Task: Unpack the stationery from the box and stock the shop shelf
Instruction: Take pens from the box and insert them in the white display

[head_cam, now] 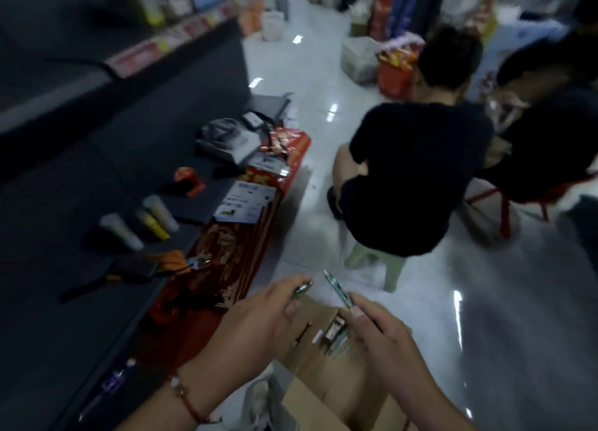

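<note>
We see both hands held over an open cardboard box [326,395] that stands on the shiny white floor [485,301]. The left hand [259,314] pinches a short greenish pen piece [302,289] between thumb and fingers, and on its wrist there is a red string bracelet [187,401]. The right hand [385,336] grips a slim teal pen [336,290] whose tip points up and away; the two pieces are close together but they do not touch. Inside the box we can make out some more stationery [333,336], although it is too blurred to tell what kind. To the left runs the dark shop shelf [58,223], where a few tubes [145,223] lie well apart from the hands. Red gift boxes [239,233] stand on the floor along the shelf edge. Ahead, a person in black [417,178] sits on a pale stool [378,265], with the back turned to us.
</note>
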Tool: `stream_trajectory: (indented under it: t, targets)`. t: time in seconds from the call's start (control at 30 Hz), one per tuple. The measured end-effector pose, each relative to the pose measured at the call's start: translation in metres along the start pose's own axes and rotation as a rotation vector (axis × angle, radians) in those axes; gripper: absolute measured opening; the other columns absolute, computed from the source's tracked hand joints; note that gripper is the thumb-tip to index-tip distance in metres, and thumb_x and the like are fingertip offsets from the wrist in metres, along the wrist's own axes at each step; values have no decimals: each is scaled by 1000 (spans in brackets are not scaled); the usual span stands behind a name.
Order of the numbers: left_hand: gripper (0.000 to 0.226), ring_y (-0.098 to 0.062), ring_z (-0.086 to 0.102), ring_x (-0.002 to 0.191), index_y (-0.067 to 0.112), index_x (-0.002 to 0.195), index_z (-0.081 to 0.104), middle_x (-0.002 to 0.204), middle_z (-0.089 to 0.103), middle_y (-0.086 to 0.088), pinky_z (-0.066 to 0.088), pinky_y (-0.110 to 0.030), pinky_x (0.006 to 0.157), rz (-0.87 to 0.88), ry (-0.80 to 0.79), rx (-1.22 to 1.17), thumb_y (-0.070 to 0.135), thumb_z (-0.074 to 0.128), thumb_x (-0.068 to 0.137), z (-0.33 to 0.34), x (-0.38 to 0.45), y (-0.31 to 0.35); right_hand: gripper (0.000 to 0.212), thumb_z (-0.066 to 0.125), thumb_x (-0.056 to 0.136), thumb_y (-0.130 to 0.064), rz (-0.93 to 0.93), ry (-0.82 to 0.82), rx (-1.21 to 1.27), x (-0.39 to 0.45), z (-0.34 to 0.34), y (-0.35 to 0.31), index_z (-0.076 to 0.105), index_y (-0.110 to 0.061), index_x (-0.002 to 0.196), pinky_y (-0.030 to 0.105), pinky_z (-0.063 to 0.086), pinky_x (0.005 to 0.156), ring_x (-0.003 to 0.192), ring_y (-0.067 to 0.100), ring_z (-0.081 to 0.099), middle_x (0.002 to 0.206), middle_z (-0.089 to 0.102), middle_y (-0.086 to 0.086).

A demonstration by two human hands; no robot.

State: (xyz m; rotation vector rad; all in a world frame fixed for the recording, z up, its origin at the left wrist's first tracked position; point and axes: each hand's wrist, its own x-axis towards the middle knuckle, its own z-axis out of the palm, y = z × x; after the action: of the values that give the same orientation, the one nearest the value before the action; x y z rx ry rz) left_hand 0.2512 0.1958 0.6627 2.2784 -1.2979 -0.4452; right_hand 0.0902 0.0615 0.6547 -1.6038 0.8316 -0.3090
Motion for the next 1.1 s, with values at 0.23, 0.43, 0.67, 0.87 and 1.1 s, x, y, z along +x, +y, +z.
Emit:
stream_trajectory:
  t: [0.23, 0.43, 0.67, 0.87, 1.1]
  targets:
    - [55, -17, 55, 101, 53, 145, 14, 137, 38, 12, 48, -34, 81, -311, 235, 52, 24, 37, 104, -27, -132, -12, 20, 66, 92, -17, -193, -388, -189, -23, 57, -39, 69, -36, 95, 9, 44, 67, 79, -4, 62, 88, 71, -11]
    - [48, -7, 55, 75, 51, 142, 33, 116, 58, 18, 40, -16, 65, -585, 451, 0, 28, 42, 101, -54, -255, -30, 15, 69, 89, -22, -289, -728, -260, -67, 147, -77, 73, -35, 93, 13, 47, 69, 83, 3, 66, 87, 73, -14]
    - [45, -1, 57, 86, 60, 133, 26, 104, 50, 29, 45, -18, 70, -735, 697, -146, 35, 46, 100, -101, -380, -87, 22, 61, 92, -5, -219, -995, -71, -142, 285, -129, 65, -17, 110, 25, 59, 73, 85, 18, 73, 91, 77, 5]
    - [48, -5, 58, 104, 54, 139, 25, 121, 57, 25, 48, -27, 85, -760, 737, 66, 36, 47, 100, -161, -482, -149, 35, 60, 91, 1, -314, -1089, 126, -204, 415, -168, 62, -18, 119, 32, 59, 79, 92, 25, 72, 99, 74, 8]
    - [52, -10, 62, 98, 52, 142, 25, 121, 62, 18, 47, -27, 79, -778, 786, 284, 36, 49, 98, -240, -544, -196, 22, 59, 92, 1, -403, -1114, 282, -238, 524, -232, 66, -13, 107, 41, 57, 87, 93, 24, 71, 95, 73, 8]
